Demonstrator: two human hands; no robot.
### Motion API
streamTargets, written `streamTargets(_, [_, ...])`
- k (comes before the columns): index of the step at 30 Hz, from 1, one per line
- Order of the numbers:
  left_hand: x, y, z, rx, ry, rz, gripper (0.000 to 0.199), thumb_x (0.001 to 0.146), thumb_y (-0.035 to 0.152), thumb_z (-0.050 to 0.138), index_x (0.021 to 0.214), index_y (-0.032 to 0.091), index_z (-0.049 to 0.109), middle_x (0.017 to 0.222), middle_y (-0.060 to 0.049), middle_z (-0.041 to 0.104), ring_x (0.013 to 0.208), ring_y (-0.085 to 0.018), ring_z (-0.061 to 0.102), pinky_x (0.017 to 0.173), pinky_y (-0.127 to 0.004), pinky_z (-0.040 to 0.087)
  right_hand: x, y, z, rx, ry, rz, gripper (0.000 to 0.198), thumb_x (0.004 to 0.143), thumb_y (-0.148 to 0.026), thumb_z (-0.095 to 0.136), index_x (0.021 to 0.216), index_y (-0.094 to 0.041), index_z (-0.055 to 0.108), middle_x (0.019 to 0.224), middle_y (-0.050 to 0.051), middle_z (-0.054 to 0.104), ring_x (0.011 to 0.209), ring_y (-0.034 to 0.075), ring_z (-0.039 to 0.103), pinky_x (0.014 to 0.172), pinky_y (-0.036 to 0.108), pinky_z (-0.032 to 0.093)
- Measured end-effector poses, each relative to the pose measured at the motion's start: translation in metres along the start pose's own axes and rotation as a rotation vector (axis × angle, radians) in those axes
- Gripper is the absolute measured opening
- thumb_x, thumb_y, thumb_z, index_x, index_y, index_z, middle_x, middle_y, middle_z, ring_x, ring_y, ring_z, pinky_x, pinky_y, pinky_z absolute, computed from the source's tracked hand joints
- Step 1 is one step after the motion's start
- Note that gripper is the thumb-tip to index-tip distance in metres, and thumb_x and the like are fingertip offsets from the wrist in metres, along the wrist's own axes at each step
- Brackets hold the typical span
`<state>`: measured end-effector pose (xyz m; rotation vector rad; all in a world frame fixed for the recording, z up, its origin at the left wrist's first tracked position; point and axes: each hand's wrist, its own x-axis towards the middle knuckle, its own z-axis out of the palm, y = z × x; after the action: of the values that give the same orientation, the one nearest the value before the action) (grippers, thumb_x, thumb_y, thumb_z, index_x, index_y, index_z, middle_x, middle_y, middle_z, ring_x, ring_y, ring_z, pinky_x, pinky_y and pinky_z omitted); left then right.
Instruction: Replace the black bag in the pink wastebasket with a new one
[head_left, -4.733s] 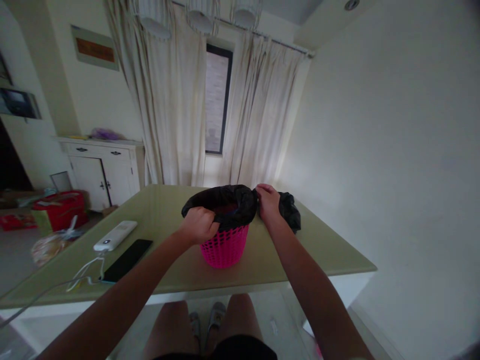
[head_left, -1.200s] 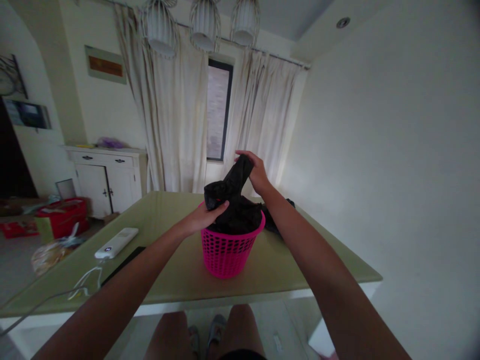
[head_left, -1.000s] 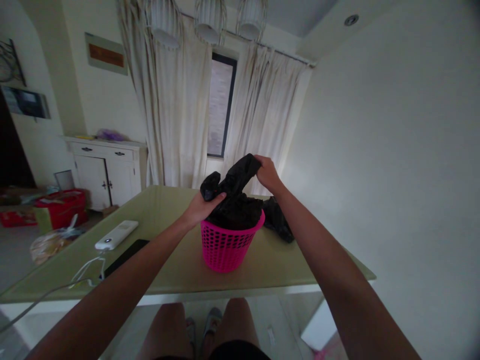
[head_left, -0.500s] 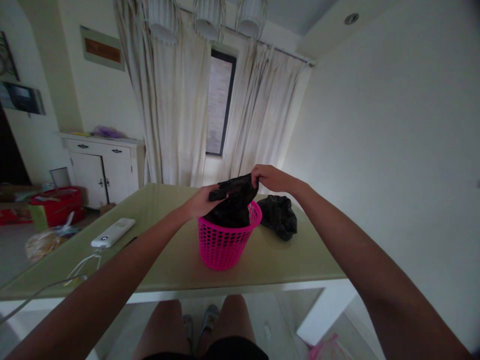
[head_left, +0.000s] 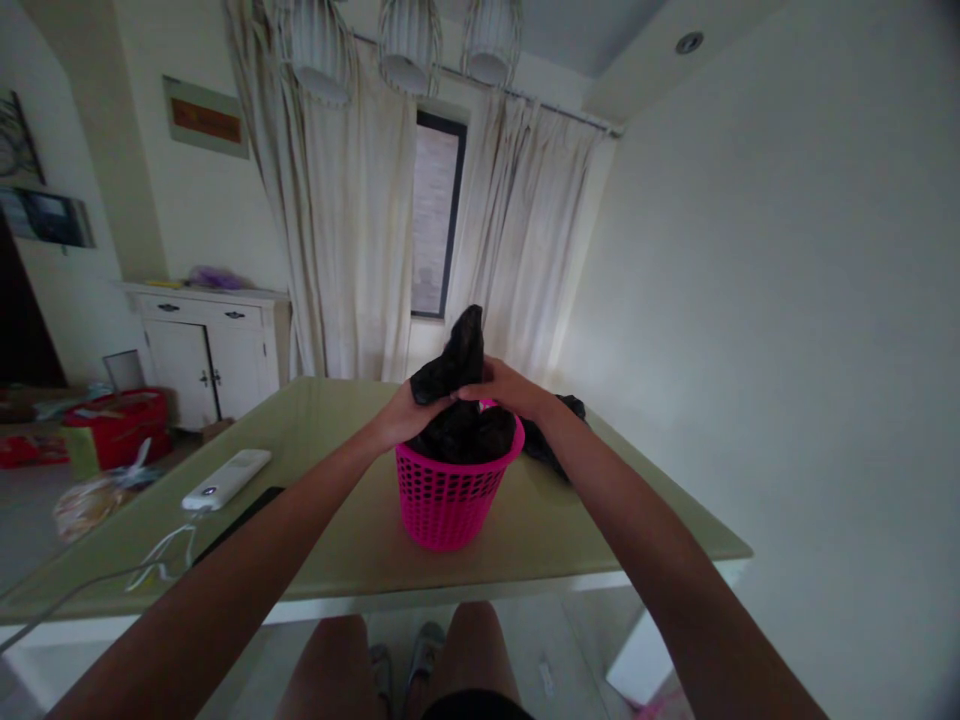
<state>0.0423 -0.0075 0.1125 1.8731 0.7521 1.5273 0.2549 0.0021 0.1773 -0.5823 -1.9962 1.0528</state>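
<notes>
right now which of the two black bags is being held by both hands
The black bag in the pink basket, its gathered top sticking up between both hands. The other black bag lies untouched on the table behind the right arm.

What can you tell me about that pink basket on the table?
The basket is bright pink, plastic by its look, round, narrowing toward the base, its wall pierced with rows of small holes. It stands upright on the pale green table. A black bag fills it, gathered above the rim by the left hand and right hand.
</notes>
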Motion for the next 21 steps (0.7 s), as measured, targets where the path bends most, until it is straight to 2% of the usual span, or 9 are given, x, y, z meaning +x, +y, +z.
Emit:
streamTargets(2, [-0.003, -0.001, 0.002, -0.066, 0.084, -0.009, 0.056, 0.078, 0.053, 0.088, 0.119, 0.022, 0.067, 0.118, -0.01, 0.079, 0.116, -0.029, 0.072, 0.106, -0.044, 0.058, 0.002, 0.015, 0.015, 0.103, 0.022, 0.069, 0.052, 0.072, -0.049, 0.096, 0.111, -0.019, 0.078, 0.105, 0.007, 0.08, 0.1, 0.025, 0.073, 0.098, 0.043, 0.06])
streamTargets(5, [-0.009, -0.001, -0.001, -0.215, 0.272, -0.082, 0.065, 0.079, 0.061, 0.089, 0.123, 0.027, 0.056, 0.099, 0.0, 0.072, 0.083, -0.018, 0.067, 0.079, -0.031, 0.058, 0.013, 0.032, 0.03, 0.394, 0.289, 0.045, 0.046, 0.076, -0.057, 0.092, 0.094, -0.02, 0.071, 0.092, 0.004, 0.078, 0.086, 0.021, 0.072, 0.086, 0.037, 0.061])
streamTargets(7, [-0.013, 0.002, -0.004, -0.329, 0.285, -0.096, 0.068, 0.08, 0.075, 0.083, 0.12, 0.028, 0.056, 0.082, 0.005, 0.063, 0.068, -0.014, 0.059, 0.063, -0.025, 0.051, 0.022, 0.042, 0.034, 0.503, 0.435, 0.037, 0.041, 0.079, -0.054, 0.088, 0.089, -0.023, 0.064, 0.075, -0.002, 0.068, 0.072, 0.016, 0.065, 0.076, 0.032, 0.059])
streamTargets(9, [-0.014, 0.007, -0.006, -0.429, 0.211, -0.104, 0.075, 0.08, 0.093, 0.067, 0.113, 0.026, 0.06, 0.076, 0.003, 0.061, 0.068, -0.016, 0.06, 0.058, -0.026, 0.049, 0.029, 0.051, 0.038, 0.394, 0.496, 0.077, 0.032, 0.086, -0.048, 0.081, 0.087, -0.024, 0.06, 0.06, -0.008, 0.051, 0.058, 0.013, 0.051, 0.065, 0.028, 0.051])
streamTargets(12, [-0.012, 0.016, -0.001, -0.509, 0.197, -0.21, 0.08, 0.081, 0.096, 0.06, 0.109, 0.022, 0.064, 0.076, -0.002, 0.069, 0.071, -0.021, 0.069, 0.057, -0.029, 0.051, 0.034, 0.059, 0.043, -0.079, 0.461, 0.107, 0.016, 0.094, -0.035, 0.065, 0.086, -0.022, 0.063, 0.064, -0.005, 0.052, 0.063, 0.015, 0.051, 0.065, 0.028, 0.046])
streamTargets(15, [-0.011, 0.022, 0.005, -0.484, 0.243, -0.324, 0.076, 0.07, 0.065, 0.095, 0.124, 0.024, 0.059, 0.079, 0.002, 0.075, 0.069, -0.021, 0.073, 0.063, -0.029, 0.057, 0.03, 0.057, 0.045, -0.478, 0.343, -0.01, 0.006, 0.09, -0.026, 0.065, 0.088, -0.021, 0.065, 0.08, 0.001, 0.066, 0.084, 0.022, 0.064, 0.08, 0.032, 0.051])
streamTargets(17, [-0.011, 0.022, 0.006, -0.452, 0.163, -0.332, 0.083, 0.064, 0.047, 0.102, 0.131, 0.024, 0.059, 0.087, 0.0, 0.08, 0.078, -0.022, 0.077, 0.074, -0.033, 0.062, 0.026, 0.051, 0.045, -0.575, 0.206, -0.12, 0.008, 0.087, -0.026, 0.069, 0.094, -0.021, 0.066, 0.09, 0.004, 0.072, 0.094, 0.025, 0.068, 0.089, 0.036, 0.053])
streamTargets(19, [-0.012, 0.02, 0.004, -0.4, 0.124, -0.289, 0.068, 0.071, 0.05, 0.097, 0.125, 0.02, 0.069, 0.09, -0.004, 0.082, 0.085, -0.024, 0.079, 0.079, -0.035, 0.063, 0.022, 0.044, 0.046, -0.559, 0.077, -0.198, 0.016, 0.089, -0.027, 0.069, 0.103, -0.021, 0.069, 0.104, 0.007, 0.075, 0.106, 0.027, 0.069, 0.102, 0.04, 0.053])
streamTargets(21, [-0.013, 0.017, 0.001, -0.332, 0.184, -0.24, 0.052, 0.077, 0.056, 0.089, 0.11, 0.018, 0.076, 0.085, -0.006, 0.081, 0.086, -0.025, 0.078, 0.075, -0.034, 0.063, 0.019, 0.037, 0.049, -0.475, 0.009, -0.2, 0.025, 0.091, -0.03, 0.07, 0.115, -0.021, 0.071, 0.117, 0.009, 0.075, 0.116, 0.028, 0.067, 0.112, 0.044, 0.05])
